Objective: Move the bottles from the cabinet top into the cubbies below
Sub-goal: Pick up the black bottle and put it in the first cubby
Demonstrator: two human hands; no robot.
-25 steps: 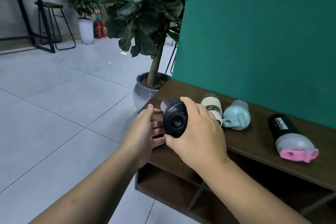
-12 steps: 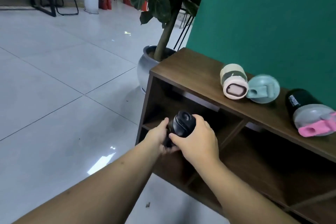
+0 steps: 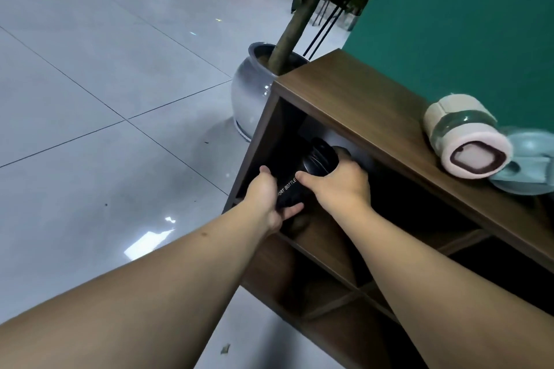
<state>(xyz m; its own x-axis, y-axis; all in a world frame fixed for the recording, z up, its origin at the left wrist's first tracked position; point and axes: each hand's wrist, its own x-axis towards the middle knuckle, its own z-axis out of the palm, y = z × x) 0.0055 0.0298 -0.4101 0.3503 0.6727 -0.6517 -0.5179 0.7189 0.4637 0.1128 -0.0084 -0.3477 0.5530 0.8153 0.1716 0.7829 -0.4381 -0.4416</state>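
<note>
Both hands clasp the black bottle (image 3: 302, 177) inside the upper left cubby (image 3: 287, 141) of the wooden cabinet (image 3: 368, 117): the left hand (image 3: 267, 196) wraps its lower body, thumb on top and fingers curled underneath, while the right hand (image 3: 338, 183) closes over the upper body just below the cap. That bottle is tilted, cap end pointing up and into the opening, and white lettering reading "BOTTLE" runs along its side between the two hands; the start of the wording is covered by the left hand. Whether the bottle's base touches the cubby floor is hard to say, since the left hand's fingers and deep shadow hide that spot. Much of the cubby's interior is dark, with only a pale patch showing behind the cap. On the cabinet top lies a cream and pink bottle (image 3: 467, 138) on its side, its pink end facing the camera, and just beside it on the right a pale teal bottle (image 3: 530, 165), which seems to touch it and is cut off by the picture's edge. Lower cubbies (image 3: 326, 287) show only partly beneath the forearms. Beside the cabinet's left end stands a grey plant pot (image 3: 254, 90), its trunk rising out of the picture against a green wall (image 3: 464, 18).
</note>
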